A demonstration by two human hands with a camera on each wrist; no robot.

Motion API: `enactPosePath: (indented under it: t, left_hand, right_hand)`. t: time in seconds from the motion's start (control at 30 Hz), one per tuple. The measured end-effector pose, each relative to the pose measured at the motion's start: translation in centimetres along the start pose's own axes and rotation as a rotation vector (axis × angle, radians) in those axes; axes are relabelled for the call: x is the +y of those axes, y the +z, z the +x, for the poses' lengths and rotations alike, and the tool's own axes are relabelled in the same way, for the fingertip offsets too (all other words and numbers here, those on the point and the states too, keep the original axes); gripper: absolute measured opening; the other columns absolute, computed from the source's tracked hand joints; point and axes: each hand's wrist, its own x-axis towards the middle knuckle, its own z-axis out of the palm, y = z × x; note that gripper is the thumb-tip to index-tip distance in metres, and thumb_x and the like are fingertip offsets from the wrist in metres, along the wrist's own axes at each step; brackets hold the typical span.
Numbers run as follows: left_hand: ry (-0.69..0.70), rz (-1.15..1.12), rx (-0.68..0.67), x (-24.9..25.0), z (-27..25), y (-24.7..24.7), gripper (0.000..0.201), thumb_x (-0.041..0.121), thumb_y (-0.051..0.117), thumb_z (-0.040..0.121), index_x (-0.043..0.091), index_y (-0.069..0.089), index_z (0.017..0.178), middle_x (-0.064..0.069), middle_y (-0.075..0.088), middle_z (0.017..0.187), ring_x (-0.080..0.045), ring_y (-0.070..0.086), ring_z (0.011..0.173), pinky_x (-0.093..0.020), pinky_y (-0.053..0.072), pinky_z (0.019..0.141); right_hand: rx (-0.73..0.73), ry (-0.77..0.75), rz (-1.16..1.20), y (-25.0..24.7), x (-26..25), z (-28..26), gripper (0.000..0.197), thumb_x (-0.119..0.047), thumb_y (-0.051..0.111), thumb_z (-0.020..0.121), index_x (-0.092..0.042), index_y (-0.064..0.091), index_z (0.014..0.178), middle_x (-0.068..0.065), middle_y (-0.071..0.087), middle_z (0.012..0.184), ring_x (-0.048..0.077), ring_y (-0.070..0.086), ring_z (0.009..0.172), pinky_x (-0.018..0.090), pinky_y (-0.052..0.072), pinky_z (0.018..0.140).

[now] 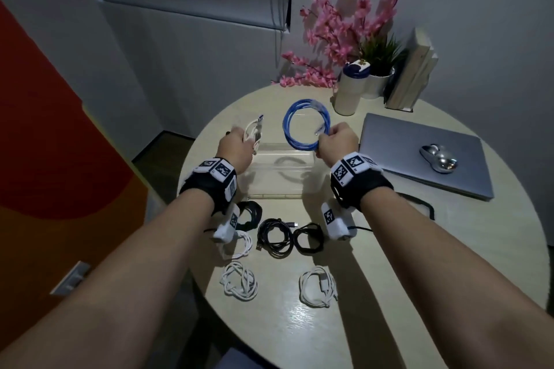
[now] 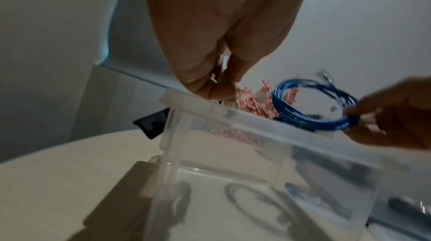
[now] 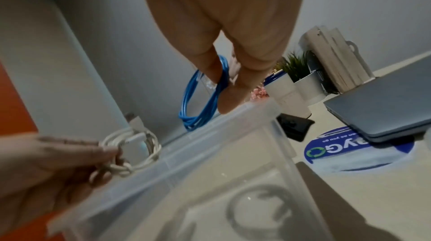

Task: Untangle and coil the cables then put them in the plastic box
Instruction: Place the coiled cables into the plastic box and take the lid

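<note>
Blue cable [image 1: 306, 125], coiled into a neat ring, hangs in the air at centre frame of the head view, above the far edge of the clear plastic box [image 1: 277, 192], pinched at its lower right by the right hand [image 1: 337, 144]. White cable [image 1: 254, 132], a smaller bundle with its plug sticking up, is held just left of it in the left hand [image 1: 236, 148], fingers curled round the loops. Box looks empty, only the coils' shadows on its floor, though the wrist views are blurry so I can't be sure. Step in hand is likely the drop-in: lower each coil flat, well inside the rim, and let go only near the floor so the loops don't spring open. Keep the two coils apart to avoid re-tangling. Black cables [image 1: 280, 237] and more white coils [image 1: 239, 280] lie lower centre on the round table [image 1: 449, 249]. Laptop [image 1: 419, 147] sits right of the box.
</note>
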Motion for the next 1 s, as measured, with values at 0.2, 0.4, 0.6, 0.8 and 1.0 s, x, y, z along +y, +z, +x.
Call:
enactPosePath:
  t: [0.2, 0.4, 0.6, 0.8, 1.0]
  left_hand:
    - [0.011, 0.278, -0.109, 0.0, 0.3, 0.1, 0.026, 0.017, 0.046, 0.096, -0.002, 0.055, 0.112, -0.024, 0.062, 0.112, -0.037, 0.057, 0.105, -0.032, 0.041, 0.076]
    - [0.02, 0.455, -0.262, 1.3, 0.8, 0.9, 0.033, 0.02, 0.046, 0.097, 0.003, 0.044, 0.125, -0.021, 0.048, 0.135, -0.035, 0.052, 0.116, -0.036, 0.04, 0.081]
    - [0.107, 0.387, -0.324, 1.2, 0.3, 2.0, 0.02, 0.0, 0.045, 0.09, 0.01, 0.038, 0.105, -0.02, 0.056, 0.09, -0.028, 0.05, 0.068, -0.034, 0.036, 0.06]
    - [0.102, 0.527, -0.498, 1.7, 2.4, 2.9, 0.022, 0.005, 0.048, 0.091, -0.002, 0.063, 0.107, -0.015, 0.064, 0.112, -0.033, 0.06, 0.104, -0.038, 0.047, 0.094]
    - [-0.018, 0.759, -0.589, -4.2, 11.5, 9.6, 0.027, 0.028, 0.074, 0.07, 0.014, 0.07, 0.093, -0.006, 0.069, 0.094, -0.029, 0.066, 0.084, -0.047, 0.055, 0.083]
  right_hand:
    - [-0.049, -0.073, -0.28, 0.6, 0.7, -0.2, 0.021, -0.011, 0.05, 0.091, 0.0, 0.056, 0.107, 0.021, 0.063, 0.103, 0.035, 0.06, 0.092, 0.03, 0.041, 0.068]
    - [-0.167, -0.062, -0.636, 0.9, 0.2, -0.2, 0.03, -0.017, 0.05, 0.095, 0.002, 0.05, 0.119, 0.022, 0.059, 0.113, 0.036, 0.058, 0.104, 0.037, 0.047, 0.078]
    - [-0.255, -0.216, -0.756, 0.8, 0.7, -0.2, 0.019, 0.002, 0.046, 0.09, -0.005, 0.049, 0.108, 0.021, 0.055, 0.106, 0.035, 0.057, 0.086, 0.036, 0.044, 0.071]
    - [-0.497, -0.155, -0.948, 2.2, 0.9, 0.8, 0.03, -0.009, 0.052, 0.092, -0.004, 0.059, 0.12, 0.012, 0.061, 0.119, 0.031, 0.058, 0.111, 0.036, 0.045, 0.092]
    - [-0.597, -0.106, -1.11, 2.3, -0.4, 1.5, 0.038, -0.005, 0.041, 0.098, -0.006, 0.046, 0.136, 0.014, 0.052, 0.135, 0.029, 0.05, 0.125, 0.032, 0.038, 0.101]
